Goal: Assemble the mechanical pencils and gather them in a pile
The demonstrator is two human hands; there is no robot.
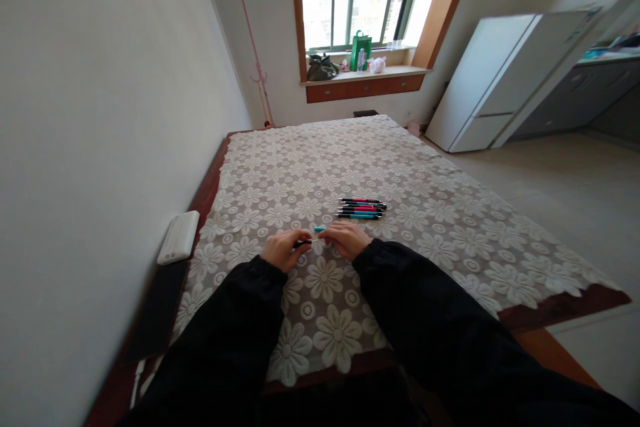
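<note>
Near the front of the lace-covered table, my left hand (287,248) is closed on the black part of a pen (302,243). My right hand (345,239) faces it, fingertips pinched at a thin whitish rod (316,240) that spans the small gap between the hands. A short teal barrel piece (319,229) shows just beyond my right fingertips; whether they touch it I cannot tell. Just past my right hand, several pens (360,208) in black with red or teal lie side by side in a row.
A white floral lace cloth (325,333) covers the dark wooden table. Along its left edge sit a white power bank (179,237) and a flat black object (156,310), with a white cable (137,380) nearby. A wall rises at left; a white fridge (493,80) stands far right.
</note>
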